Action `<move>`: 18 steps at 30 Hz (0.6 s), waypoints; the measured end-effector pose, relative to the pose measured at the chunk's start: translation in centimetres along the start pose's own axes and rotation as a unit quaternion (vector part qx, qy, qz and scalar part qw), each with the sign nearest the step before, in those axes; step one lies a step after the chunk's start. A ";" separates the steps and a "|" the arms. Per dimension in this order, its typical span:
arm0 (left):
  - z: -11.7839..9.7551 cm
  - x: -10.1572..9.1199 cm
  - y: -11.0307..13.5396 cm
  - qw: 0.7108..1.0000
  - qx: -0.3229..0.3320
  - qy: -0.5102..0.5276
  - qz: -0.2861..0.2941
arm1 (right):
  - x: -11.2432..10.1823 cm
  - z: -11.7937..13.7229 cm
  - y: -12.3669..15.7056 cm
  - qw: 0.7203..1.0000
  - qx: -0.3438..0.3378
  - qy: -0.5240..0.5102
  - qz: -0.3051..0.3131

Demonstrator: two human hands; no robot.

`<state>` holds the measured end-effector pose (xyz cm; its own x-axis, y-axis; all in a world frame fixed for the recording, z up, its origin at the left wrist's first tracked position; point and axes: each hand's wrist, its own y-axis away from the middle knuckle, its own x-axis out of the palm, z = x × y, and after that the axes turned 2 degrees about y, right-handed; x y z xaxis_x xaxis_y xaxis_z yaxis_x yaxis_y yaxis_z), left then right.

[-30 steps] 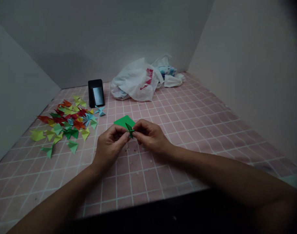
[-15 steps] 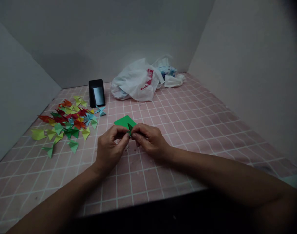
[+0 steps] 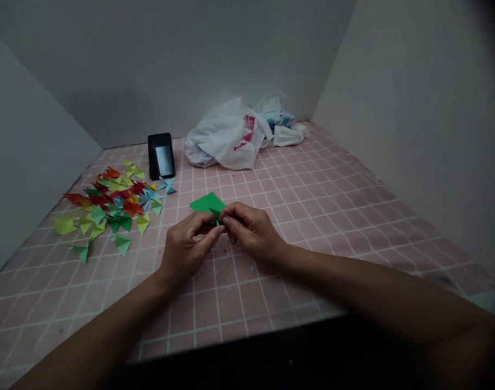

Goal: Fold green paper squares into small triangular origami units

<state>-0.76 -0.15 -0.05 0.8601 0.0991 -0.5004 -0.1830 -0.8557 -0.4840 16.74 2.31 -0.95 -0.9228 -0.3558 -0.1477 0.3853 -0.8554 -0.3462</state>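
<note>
Between my fingertips is a small green folded paper [image 3: 215, 215], its pointed tips showing. My left hand [image 3: 188, 241] pinches it from the left, thumb stretched toward the right hand. From the other side, my right hand [image 3: 251, 230] grips it between thumb and forefinger. Part of the folded piece is hidden behind the fingers. Just beyond lies a flat green paper sheet [image 3: 207, 202] on the table, partly behind the folded piece. To the left spreads a pile of small origami cranes [image 3: 119, 219] in red, orange, yellow, green and blue.
A black phone [image 3: 161, 156] leans upright near the back wall. A white plastic bag [image 3: 227, 132] with red print lies at the back middle, beside a blue-patterned packet [image 3: 278, 118] and a crumpled white bag [image 3: 288, 135]. Pink checked cloth [image 3: 312, 195] covers the table, with walls around three sides.
My left thumb has slid right, toward the right fingers. The folded green paper has turned slightly between my fingertips, and its tips now point more to the left.
</note>
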 end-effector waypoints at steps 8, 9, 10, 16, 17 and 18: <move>-0.5 -0.1 0.0 0.998 -0.048 0.040 -0.003 | -0.3 -0.7 -0.6 0.999 0.027 -0.035 -0.020; -0.6 -0.1 0.0 0.997 -0.059 0.049 0.000 | -0.4 -0.7 -0.7 0.999 0.034 -0.041 -0.010; -0.7 -0.2 -0.1 0.996 -0.072 0.058 0.003 | -0.4 -0.7 -0.8 0.998 0.043 -0.047 0.000; -0.5 -0.6 -0.4 0.975 -0.178 0.131 0.007 | -0.5 -0.5 -0.9 0.985 0.128 -0.114 0.018; -0.4 -0.7 -0.5 0.971 -0.190 0.147 0.010 | -0.5 -0.5 -0.9 0.982 0.137 -0.127 0.022; -0.4 -0.7 -0.6 0.966 -0.200 0.165 0.015 | -0.5 -0.4 -0.9 0.979 0.144 -0.139 0.025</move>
<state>-1.11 0.09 0.88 0.9741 -0.0400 -0.2226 -0.0691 -0.9898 -0.1242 16.81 3.42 -0.93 -0.8840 -0.4536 0.1134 0.4492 -0.8912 -0.0631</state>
